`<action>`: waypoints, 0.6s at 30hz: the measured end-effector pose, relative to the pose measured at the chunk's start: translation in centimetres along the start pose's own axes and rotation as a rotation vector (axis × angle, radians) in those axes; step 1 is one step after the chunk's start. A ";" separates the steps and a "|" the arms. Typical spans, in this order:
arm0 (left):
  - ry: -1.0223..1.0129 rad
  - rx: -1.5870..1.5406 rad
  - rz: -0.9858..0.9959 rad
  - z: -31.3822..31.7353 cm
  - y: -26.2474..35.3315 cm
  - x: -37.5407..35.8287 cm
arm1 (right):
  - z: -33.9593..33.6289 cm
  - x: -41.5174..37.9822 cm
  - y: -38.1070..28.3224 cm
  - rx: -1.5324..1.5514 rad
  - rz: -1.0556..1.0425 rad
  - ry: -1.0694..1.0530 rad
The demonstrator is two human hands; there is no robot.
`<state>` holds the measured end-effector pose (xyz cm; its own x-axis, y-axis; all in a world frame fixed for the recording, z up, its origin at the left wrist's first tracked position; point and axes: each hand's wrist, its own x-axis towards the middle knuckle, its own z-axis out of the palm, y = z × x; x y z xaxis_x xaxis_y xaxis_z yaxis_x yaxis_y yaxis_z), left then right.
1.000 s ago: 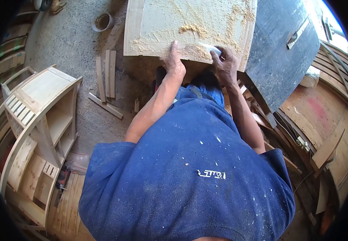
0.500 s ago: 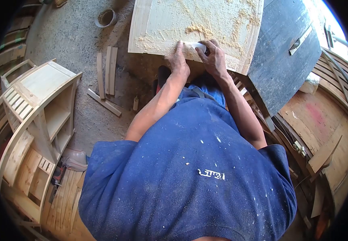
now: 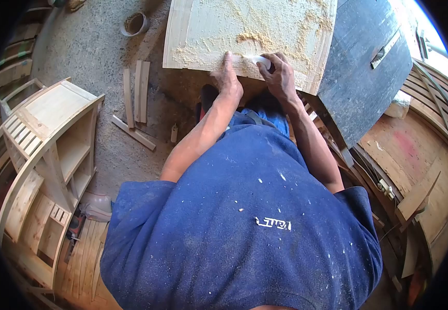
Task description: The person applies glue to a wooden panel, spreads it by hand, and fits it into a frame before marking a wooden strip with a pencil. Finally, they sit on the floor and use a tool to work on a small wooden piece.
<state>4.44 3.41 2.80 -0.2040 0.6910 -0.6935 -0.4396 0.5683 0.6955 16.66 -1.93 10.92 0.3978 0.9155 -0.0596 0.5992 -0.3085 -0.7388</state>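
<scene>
A pale wooden panel strewn with sawdust is in front of me, at the top of the view. My left hand is at its near edge, with one digit stretched over the top face and the other fingers bent at the rim, partly hidden. My right hand is closed around a small white bottle, which lies low over the panel near the same edge. The bottle's narrow end points left, toward my left hand. A heap of wood shavings lies just beyond it.
A dark work surface adjoins the panel on the right, with a toothed metal tool on it. On the left stands a curved wooden cabinet. Loose wood strips and a round tub are on the floor.
The left hand has shifted very slightly left along the panel's edge. The right hand has opened up its grip a little, showing more of the white bottle.
</scene>
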 end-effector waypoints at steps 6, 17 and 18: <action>-0.029 -0.017 0.022 0.1 0.3 -0.3 | -0.7 -0.5 0.3 -0.052 0.017 0.018; -0.007 0.049 0.055 0.0 0.1 0.1 | -1.7 -1.4 1.3 -0.035 0.048 0.062; -0.008 0.049 0.054 0.0 0.1 0.1 | -1.8 -1.5 1.4 -0.031 0.064 0.064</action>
<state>4.32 3.52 2.86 -0.2193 0.7249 -0.6531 -0.3851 0.5507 0.7406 18.18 -4.19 11.21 0.4787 0.8757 -0.0623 0.5922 -0.3745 -0.7134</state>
